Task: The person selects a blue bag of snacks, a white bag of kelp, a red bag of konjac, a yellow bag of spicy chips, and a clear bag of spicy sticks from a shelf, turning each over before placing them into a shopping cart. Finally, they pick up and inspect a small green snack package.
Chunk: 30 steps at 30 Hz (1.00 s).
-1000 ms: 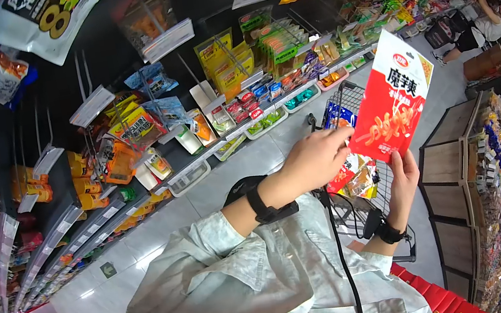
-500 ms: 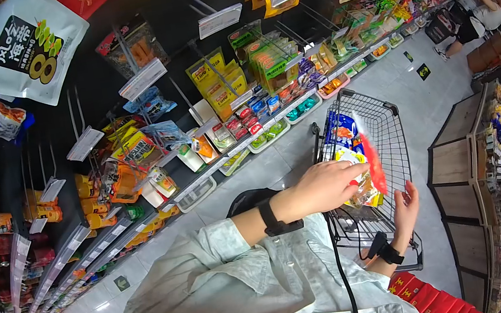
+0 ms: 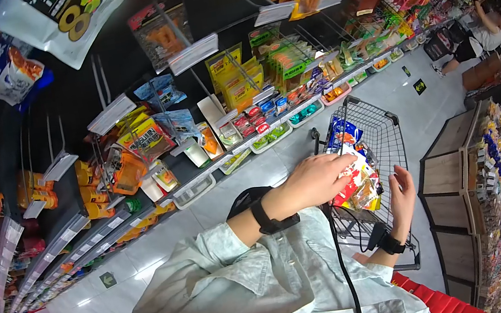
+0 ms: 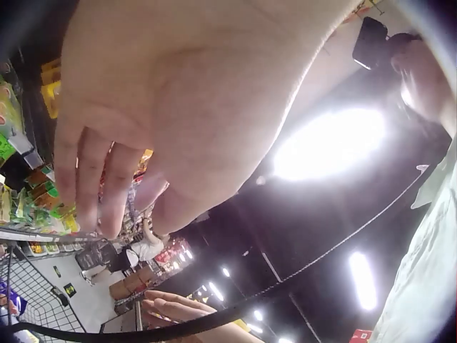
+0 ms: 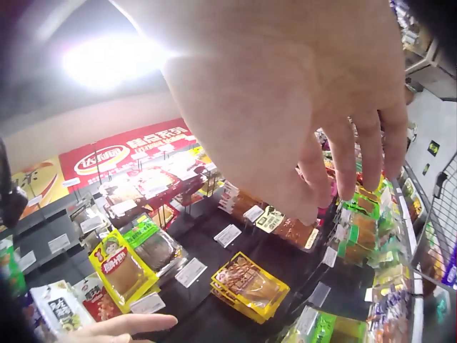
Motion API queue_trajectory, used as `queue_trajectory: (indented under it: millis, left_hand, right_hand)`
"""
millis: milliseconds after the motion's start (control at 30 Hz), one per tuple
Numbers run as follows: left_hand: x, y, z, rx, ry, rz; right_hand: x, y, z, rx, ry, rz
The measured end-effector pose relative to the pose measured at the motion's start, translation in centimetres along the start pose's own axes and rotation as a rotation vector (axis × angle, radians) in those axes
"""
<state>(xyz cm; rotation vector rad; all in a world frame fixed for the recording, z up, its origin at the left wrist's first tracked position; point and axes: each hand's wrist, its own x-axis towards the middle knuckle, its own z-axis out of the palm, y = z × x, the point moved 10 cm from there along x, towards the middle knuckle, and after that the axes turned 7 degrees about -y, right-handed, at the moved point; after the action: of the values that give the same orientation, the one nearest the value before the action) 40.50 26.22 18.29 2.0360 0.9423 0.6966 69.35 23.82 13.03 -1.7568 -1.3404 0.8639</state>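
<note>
In the head view, my left hand [image 3: 317,180] is over the near end of a wire shopping cart [image 3: 389,126], its fingertips right at the red and white snack packets [image 3: 355,180] there. Seen from the left wrist, the same hand [image 4: 178,107] has fingers loosely extended and no packet in them. On the cart's other side, my right hand [image 3: 402,200] is raised with its fingers apart, holding nothing. A blue packet [image 3: 343,134] lies farther along in the cart. The left palm partly hides the red packets.
Shelves with hanging snack bags [image 3: 238,82] and small bins [image 3: 270,136] run along the left. A slatted bulk display [image 3: 446,177] stands to the right. Farther up the aisle is a person [image 3: 488,30]. Red boxes [image 3: 434,305] are stacked near my right side.
The large red and white packet, held up in both hands at first, was released by the right hand, lowered over the cart, and let go by the left. The view has shifted slightly.
</note>
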Motion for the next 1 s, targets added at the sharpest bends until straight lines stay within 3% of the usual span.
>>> queue_trajectory:
  millis: [333,433,533,733,1000]
  left_hand:
    - [-5.5,-5.3,-4.0,-0.266,0.152,-0.104]
    - [-5.4,-7.9,-3.6,-0.564,0.143,-0.168]
    - [-5.2,-9.8,-5.0,-0.54,0.228,-0.213]
    - [-1.7,-15.6,-6.4,-0.546,0.364,-0.316]
    - [9.1,-23.9,-7.2,-0.586,0.513,-0.497]
  right_hand:
    - [-1.9,-5.3,7.5,-0.055,-0.195,-0.053]
    - [-0.9,-5.9,9.5,-0.041,-0.248,-0.034]
    - [1.1,-6.2,11.4,-0.041,-0.302,-0.026]
    - [9.3,-4.2,15.5,0.051,-0.443,-0.062]
    - [26.9,1.6,21.1,0.097,-0.648,-0.075]
